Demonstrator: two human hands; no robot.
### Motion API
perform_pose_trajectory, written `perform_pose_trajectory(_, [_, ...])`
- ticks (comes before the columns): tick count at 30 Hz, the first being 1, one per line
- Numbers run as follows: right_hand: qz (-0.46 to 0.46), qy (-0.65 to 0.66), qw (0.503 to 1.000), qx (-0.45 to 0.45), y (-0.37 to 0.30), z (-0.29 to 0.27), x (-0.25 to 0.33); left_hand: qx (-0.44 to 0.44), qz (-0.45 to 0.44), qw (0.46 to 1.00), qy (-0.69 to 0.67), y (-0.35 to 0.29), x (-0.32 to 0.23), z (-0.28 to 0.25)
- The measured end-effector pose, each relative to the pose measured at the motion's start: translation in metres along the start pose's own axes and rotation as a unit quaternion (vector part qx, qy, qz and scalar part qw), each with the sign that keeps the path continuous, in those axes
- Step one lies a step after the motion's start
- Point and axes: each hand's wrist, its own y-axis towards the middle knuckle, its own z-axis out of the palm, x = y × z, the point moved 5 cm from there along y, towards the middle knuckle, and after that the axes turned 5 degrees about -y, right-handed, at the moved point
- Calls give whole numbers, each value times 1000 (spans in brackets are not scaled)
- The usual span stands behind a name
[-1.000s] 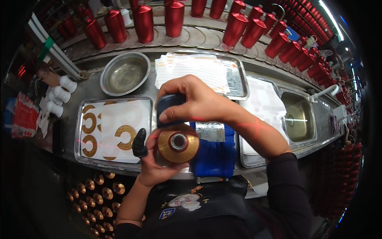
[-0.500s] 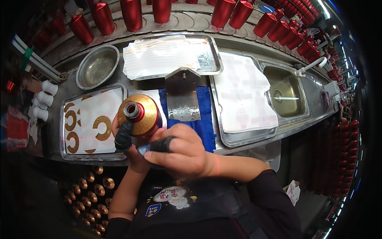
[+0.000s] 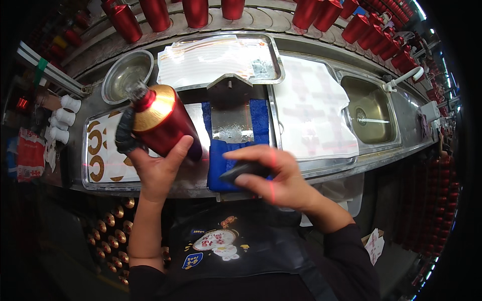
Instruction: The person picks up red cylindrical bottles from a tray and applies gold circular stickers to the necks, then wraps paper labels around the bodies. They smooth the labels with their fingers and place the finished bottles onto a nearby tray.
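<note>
My left hand (image 3: 155, 173) is closed round a shiny red bottle (image 3: 173, 128) with a gold shoulder and a clear threaded neck. The bottle leans, its neck toward the upper left, above the left tray. Black covering wraps part of that hand's fingers near the shoulder. Apart from the bottle, my right hand (image 3: 281, 180) hovers over a blue cloth (image 3: 218, 165). Its thumb presses against a black-covered finger; whether something small is pinched there I cannot make out. Behind the cloth stands a metal stand (image 3: 230, 118) with a wet sloping plate.
At left, a tray (image 3: 86, 173) holds sheets with gold C-shaped labels; a metal bowl (image 3: 145, 60) sits behind it. Paper sheets (image 3: 206, 62) lie on the back tray, white sheets (image 3: 314, 115) on the right one. A sink (image 3: 369, 113) is farther right. Red bottles (image 3: 196, 12) line a conveyor (image 3: 213, 22).
The bottle has swung from mouth-toward-me to a leftward lean, showing its red side. My right hand has moved away from it to the right, over the blue cloth.
</note>
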Motion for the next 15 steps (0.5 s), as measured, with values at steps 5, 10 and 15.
perform_pose_trajectory(5, [158,-255,941,-155,-41,-99,-61,77,-114,969,-207,5,-40,32])
perform_pose_trajectory(10, [106,-395,912,-37,-55,-99,-96,169,-268,926,-205,-5,-23,95])
perform_pose_trajectory(15, [25,-459,888,-11,-51,-93,-93,156,-294,926,-179,-3,-7,105])
